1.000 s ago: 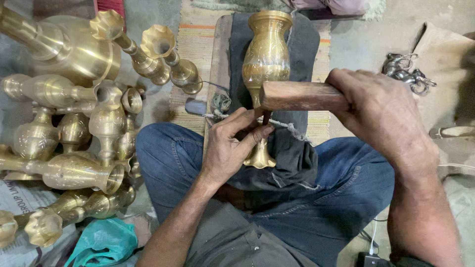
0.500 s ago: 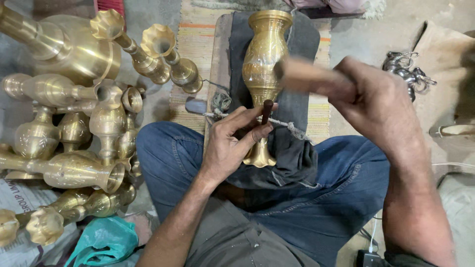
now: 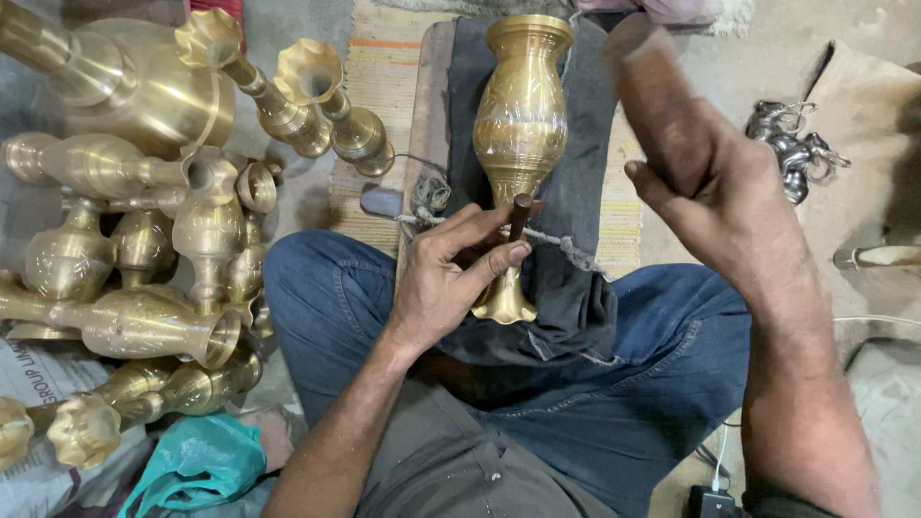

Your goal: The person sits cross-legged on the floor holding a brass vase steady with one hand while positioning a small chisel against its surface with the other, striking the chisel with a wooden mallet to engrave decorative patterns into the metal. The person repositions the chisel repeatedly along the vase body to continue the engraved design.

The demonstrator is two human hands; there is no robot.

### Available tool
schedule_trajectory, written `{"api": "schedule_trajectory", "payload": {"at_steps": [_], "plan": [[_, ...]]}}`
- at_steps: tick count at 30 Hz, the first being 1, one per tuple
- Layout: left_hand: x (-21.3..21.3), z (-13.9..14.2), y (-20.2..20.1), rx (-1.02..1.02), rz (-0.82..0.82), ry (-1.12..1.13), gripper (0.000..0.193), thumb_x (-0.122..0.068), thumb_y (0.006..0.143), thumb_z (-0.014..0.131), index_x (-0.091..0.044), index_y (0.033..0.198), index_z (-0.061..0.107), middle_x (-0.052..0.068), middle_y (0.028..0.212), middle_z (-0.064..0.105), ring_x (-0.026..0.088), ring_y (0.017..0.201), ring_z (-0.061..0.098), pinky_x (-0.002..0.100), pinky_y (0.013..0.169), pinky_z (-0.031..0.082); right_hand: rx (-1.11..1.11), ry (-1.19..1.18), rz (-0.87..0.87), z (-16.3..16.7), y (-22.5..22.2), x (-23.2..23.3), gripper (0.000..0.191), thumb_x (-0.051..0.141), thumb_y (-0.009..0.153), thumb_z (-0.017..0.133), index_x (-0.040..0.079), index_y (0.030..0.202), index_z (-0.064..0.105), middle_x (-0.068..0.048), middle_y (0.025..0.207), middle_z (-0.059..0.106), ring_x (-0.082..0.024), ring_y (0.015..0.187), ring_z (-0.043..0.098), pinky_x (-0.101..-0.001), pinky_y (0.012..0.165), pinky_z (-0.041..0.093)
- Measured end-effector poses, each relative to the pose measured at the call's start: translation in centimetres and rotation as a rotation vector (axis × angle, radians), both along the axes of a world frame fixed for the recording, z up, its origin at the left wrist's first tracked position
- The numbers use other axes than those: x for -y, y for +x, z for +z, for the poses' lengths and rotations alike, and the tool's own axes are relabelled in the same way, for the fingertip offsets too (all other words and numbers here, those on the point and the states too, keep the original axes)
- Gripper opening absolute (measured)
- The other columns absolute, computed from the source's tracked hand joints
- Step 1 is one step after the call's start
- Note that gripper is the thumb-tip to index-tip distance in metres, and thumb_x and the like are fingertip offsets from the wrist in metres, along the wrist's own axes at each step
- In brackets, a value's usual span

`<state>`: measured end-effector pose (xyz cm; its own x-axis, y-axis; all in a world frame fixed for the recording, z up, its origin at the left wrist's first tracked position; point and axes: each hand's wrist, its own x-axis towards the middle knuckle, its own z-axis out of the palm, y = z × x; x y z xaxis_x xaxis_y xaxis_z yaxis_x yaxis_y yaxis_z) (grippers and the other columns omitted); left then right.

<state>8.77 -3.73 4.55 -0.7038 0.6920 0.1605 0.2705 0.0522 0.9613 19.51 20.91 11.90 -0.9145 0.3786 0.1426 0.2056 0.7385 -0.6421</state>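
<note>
Left hand (image 3: 446, 278) pinches a dark punch (image 3: 518, 217) against the vase (image 3: 519, 144) stem. Right hand (image 3: 724, 197), at 2 o'clock, grips a blurred wooden mallet (image 3: 652, 91), raised. Vase lies on dark cloth (image 3: 576, 192) over the lap. More brass vases (image 3: 144, 192) piled at 9 o'clock.

Brass vases (image 3: 173, 240) crowd the floor left of the knee; the mat (image 3: 379, 105) between them and the dark cloth (image 3: 576, 192) lies open.
</note>
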Motion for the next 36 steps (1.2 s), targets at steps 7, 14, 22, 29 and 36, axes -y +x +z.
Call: {"api": "schedule_trajectory", "payload": {"at_steps": [7,14,22,29,36], "plan": [[0.4,0.2,-0.1,-0.044,-0.049,0.036,0.040,-0.018,0.095,0.079,-0.003,0.131,0.071,0.003,0.090,0.064,0.012,0.082,0.060,0.027,0.075,0.051,0.030,0.163,0.091,0.1,-0.1,0.0,0.030,0.017,0.093,0.079,0.003,0.111,0.059,-0.013,0.088,0.068,-0.029,0.081,0.066,-0.0428,0.074,0.053],[0.3,-0.1,-0.4,-0.030,-0.086,0.090,0.038,-0.017,0.097,0.079,-0.008,0.133,0.069,0.001,0.096,0.065,0.010,0.087,0.064,0.027,0.078,0.053,-0.006,0.449,0.194,0.7,-0.1,0.5,0.030,0.013,0.084,0.079,0.003,0.104,0.060,-0.013,0.085,0.068,-0.035,0.082,0.070,-0.0467,0.073,0.054],[0.4,-0.8,-0.7,0.017,-0.091,0.085,0.040,-0.014,0.094,0.080,-0.007,0.132,0.070,0.002,0.094,0.065,0.009,0.085,0.063,0.025,0.076,0.052,0.024,0.474,0.207,0.6,0.1,0.4,0.026,0.012,0.089,0.079,0.005,0.105,0.060,-0.014,0.092,0.068,-0.035,0.088,0.070,-0.0437,0.076,0.055],[0.5,-1.5,-0.7,0.035,-0.123,0.121,0.037,-0.017,0.096,0.079,-0.009,0.131,0.071,0.000,0.096,0.065,0.008,0.088,0.064,0.025,0.078,0.055,0.010,0.431,0.166,-0.3,-0.5,0.4,0.027,0.015,0.090,0.079,0.005,0.107,0.061,-0.011,0.088,0.069,-0.027,0.084,0.072,-0.0415,0.076,0.058],[0.7,-2.1,-0.9,0.048,-0.137,0.138,0.031,-0.018,0.095,0.080,-0.006,0.123,0.074,0.001,0.096,0.065,0.008,0.088,0.065,0.024,0.076,0.056,-0.009,0.611,0.265,0.8,-0.5,1.2,0.031,0.013,0.083,0.079,0.003,0.108,0.062,-0.014,0.093,0.071,-0.033,0.087,0.070,-0.0454,0.076,0.056]]}}
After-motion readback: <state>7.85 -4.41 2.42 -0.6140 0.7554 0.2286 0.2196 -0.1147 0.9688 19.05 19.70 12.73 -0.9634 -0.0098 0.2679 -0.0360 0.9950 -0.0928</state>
